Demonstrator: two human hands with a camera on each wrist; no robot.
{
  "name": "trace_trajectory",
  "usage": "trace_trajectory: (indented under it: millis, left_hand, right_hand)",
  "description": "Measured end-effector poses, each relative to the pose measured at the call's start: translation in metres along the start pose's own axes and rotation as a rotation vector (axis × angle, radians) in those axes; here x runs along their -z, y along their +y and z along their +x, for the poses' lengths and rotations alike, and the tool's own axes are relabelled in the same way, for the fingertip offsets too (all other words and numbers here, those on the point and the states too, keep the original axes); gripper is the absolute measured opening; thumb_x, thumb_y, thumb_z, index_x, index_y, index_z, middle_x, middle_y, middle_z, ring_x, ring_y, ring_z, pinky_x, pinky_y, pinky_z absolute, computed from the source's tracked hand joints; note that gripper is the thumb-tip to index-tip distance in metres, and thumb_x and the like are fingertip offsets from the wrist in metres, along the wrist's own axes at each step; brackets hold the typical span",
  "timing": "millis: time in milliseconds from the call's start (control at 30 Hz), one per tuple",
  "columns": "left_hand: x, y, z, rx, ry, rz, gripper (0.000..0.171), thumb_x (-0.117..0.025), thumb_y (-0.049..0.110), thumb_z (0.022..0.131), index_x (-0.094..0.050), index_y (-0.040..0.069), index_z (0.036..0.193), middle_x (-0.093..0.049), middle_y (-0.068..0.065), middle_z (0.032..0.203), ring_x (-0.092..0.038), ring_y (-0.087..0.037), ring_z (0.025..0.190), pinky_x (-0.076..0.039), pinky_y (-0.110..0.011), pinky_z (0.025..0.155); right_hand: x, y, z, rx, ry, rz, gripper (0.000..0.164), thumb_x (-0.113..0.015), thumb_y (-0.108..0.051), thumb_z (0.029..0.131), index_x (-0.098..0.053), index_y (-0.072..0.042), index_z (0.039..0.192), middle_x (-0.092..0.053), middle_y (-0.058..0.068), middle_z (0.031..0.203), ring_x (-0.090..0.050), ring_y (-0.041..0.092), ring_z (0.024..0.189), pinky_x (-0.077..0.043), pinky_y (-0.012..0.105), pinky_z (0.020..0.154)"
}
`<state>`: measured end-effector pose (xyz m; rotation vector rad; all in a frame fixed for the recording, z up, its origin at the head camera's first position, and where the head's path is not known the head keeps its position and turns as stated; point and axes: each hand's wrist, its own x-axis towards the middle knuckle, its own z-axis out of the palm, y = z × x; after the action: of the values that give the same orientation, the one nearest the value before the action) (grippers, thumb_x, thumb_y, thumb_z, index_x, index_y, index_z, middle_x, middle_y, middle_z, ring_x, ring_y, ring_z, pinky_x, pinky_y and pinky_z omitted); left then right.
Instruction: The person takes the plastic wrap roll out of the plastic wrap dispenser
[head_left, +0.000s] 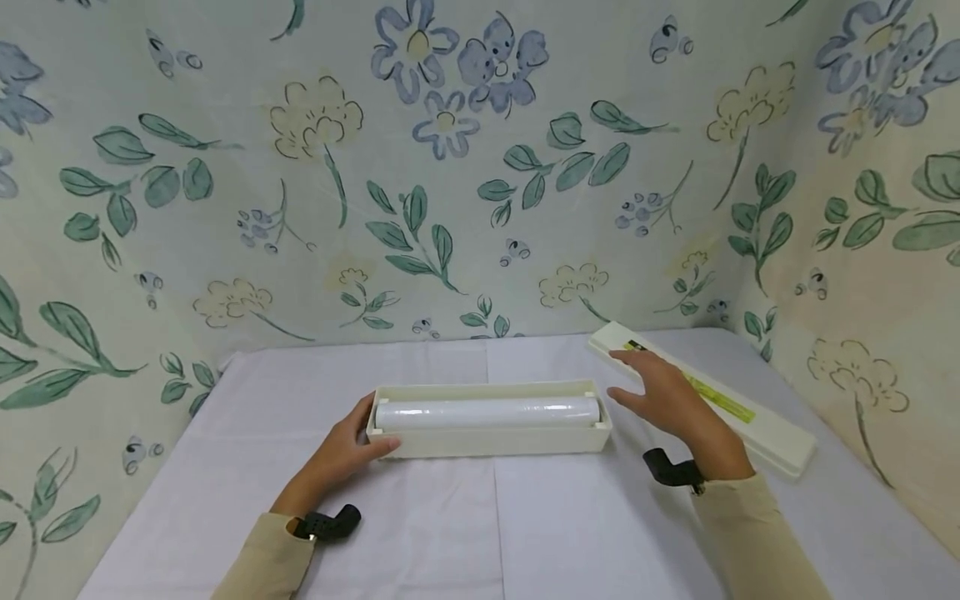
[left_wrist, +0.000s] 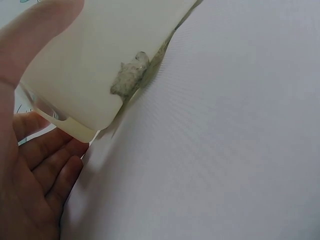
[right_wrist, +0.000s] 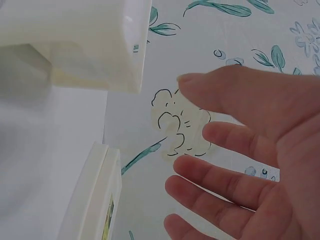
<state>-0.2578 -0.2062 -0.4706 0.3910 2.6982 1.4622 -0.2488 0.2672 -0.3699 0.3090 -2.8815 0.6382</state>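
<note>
A long cream cling film box (head_left: pixel 495 442) lies crosswise in front of me with its top uncovered. Inside it sits a shiny white roll of cling film (head_left: pixel 487 412). My left hand (head_left: pixel 341 454) grips the box's left end, thumb on the front wall and fingers round the end. The left wrist view shows a greyish crumpled patch (left_wrist: pixel 131 75) low on the box's wall. Just off the right end, my right hand (head_left: pixel 670 400) is held in the air with fingers spread and nothing in them; the right wrist view shows a gap between its thumb and the box (right_wrist: pixel 100 40).
The cream lid (head_left: pixel 780 437), with a green and yellow label (head_left: pixel 723 400), lies slantwise on the right, partly behind my right hand. A white cloth (head_left: pixel 420 533) covers the table. Floral fabric walls (head_left: pixel 465 250) stand behind and at both sides.
</note>
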Motion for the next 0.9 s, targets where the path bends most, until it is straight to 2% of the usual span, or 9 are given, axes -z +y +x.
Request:
trace_trajectory:
  millis: [433, 567, 900]
  left_hand:
    - [0.000, -0.001, 0.000, 0.002, -0.001, 0.008, 0.091, -0.073, 0.048, 0.081, -0.023, 0.024, 0.153, -0.036, -0.009, 0.151, -0.034, -0.034, 0.137, -0.026, -0.063, 0.107]
    - [0.000, 0.001, -0.001, 0.001, -0.002, 0.010, 0.091, -0.073, 0.046, 0.082, -0.022, 0.022, 0.153, -0.037, -0.011, 0.151, -0.035, -0.035, 0.137, -0.026, -0.063, 0.106]
    - [0.000, -0.002, 0.000, -0.007, -0.001, -0.006, 0.090, -0.074, 0.046, 0.081, -0.023, 0.025, 0.153, -0.039, -0.009, 0.150, -0.038, -0.033, 0.135, -0.027, -0.062, 0.106]
  right_hand:
    - [-0.002, -0.008, 0.001, 0.044, 0.006, -0.017, 0.060, -0.073, -0.018, 0.086, -0.048, -0.003, 0.139, -0.053, 0.021, 0.134, -0.053, 0.039, 0.118, -0.044, 0.056, 0.095]
    - [-0.004, -0.011, 0.000, 0.044, -0.001, -0.003, 0.060, -0.074, -0.018, 0.085, -0.049, -0.004, 0.138, -0.054, 0.019, 0.133, -0.053, 0.038, 0.118, -0.045, 0.054, 0.095]
    - [-0.011, -0.018, -0.001, 0.110, -0.028, 0.033, 0.056, -0.076, -0.020, 0.084, -0.055, -0.005, 0.134, -0.055, 0.015, 0.134, -0.050, 0.036, 0.124, -0.044, 0.053, 0.098]
